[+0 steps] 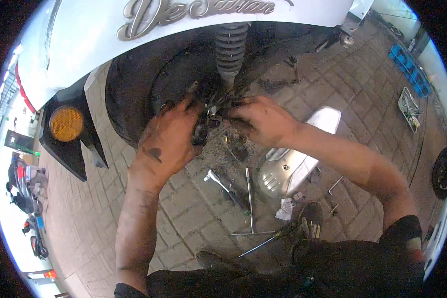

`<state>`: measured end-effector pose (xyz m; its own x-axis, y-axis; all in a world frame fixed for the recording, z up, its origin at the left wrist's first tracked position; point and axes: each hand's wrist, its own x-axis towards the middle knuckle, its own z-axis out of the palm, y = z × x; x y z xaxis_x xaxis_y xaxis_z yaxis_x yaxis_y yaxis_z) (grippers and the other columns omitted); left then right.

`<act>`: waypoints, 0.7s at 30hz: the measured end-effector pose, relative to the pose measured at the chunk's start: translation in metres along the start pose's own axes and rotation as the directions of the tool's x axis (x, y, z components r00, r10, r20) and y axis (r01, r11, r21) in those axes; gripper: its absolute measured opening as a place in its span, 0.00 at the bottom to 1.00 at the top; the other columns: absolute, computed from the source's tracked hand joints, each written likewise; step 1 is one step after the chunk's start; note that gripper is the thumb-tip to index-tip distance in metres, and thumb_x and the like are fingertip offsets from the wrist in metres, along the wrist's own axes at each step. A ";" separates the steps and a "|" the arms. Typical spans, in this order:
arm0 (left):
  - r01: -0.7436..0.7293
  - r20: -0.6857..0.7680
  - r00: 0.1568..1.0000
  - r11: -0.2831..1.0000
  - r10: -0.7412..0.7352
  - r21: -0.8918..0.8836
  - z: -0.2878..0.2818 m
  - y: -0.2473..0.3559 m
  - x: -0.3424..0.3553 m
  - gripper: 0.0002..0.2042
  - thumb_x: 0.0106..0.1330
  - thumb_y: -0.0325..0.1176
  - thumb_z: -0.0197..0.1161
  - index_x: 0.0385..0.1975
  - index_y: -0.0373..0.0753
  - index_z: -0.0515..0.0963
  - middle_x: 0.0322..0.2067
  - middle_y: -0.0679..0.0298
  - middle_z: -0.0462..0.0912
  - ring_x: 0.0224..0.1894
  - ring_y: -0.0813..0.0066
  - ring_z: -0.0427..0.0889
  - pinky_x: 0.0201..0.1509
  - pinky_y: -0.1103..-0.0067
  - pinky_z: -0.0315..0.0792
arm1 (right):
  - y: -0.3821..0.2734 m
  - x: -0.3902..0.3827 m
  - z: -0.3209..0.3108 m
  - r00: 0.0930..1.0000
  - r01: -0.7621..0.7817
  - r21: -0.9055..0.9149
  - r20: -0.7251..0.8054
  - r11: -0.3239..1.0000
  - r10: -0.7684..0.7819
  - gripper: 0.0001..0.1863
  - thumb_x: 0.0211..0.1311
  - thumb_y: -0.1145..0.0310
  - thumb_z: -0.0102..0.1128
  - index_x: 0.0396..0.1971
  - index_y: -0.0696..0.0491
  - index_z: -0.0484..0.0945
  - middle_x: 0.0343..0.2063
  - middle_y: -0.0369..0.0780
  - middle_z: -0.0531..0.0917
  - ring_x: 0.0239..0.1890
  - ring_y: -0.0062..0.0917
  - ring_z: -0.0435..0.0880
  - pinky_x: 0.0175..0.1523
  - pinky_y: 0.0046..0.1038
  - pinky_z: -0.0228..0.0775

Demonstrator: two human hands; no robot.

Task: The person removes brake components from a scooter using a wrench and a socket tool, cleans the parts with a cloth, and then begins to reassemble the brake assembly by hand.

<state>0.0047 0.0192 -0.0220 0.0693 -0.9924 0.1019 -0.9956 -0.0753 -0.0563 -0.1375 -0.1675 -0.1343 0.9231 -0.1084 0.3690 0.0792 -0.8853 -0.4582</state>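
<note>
Flanking the mechanism (213,120) below the coil spring (231,49), left hand (168,135) and right hand (264,119) (grasping what, I can't tell) should brace it evenly.

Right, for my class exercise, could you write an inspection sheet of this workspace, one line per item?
Surface: brick paving, grimy beneath the mechanism.
Job's things: wheel, coil-spring shock absorber, dark mechanism beside the wheel.
Clutter: ratchet wrench, T-handle wrench, silvery-beige cover, crumpled white scrap, all on the paving.
Grip: left hand and right hand are at the mechanism; their hold is partly hidden.
Cables: nothing certain; one thin rod or cord near a shoe, cannot tell which.
Surroundings: white bodywork, orange reflector; tool tray and blue crate at right; parked motorbikes at far left.
</note>
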 end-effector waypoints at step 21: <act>0.031 0.040 0.999 0.999 -0.030 -0.039 0.003 0.000 0.002 0.38 0.47 0.35 0.74 0.61 0.36 0.68 0.60 0.47 0.70 0.61 0.46 0.70 0.66 0.62 0.66 | -0.003 -0.002 -0.003 1.000 0.002 -0.007 -0.028 1.000 -0.003 0.23 0.50 0.69 0.63 0.49 0.53 0.79 0.46 0.52 0.80 0.53 0.48 0.76 0.59 0.45 0.69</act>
<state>0.0047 0.0169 -0.0251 0.1014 -0.9928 0.0641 -0.9946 -0.1026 -0.0146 -0.1407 -0.1661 -0.1311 0.9119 -0.1188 0.3928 0.0789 -0.8885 -0.4519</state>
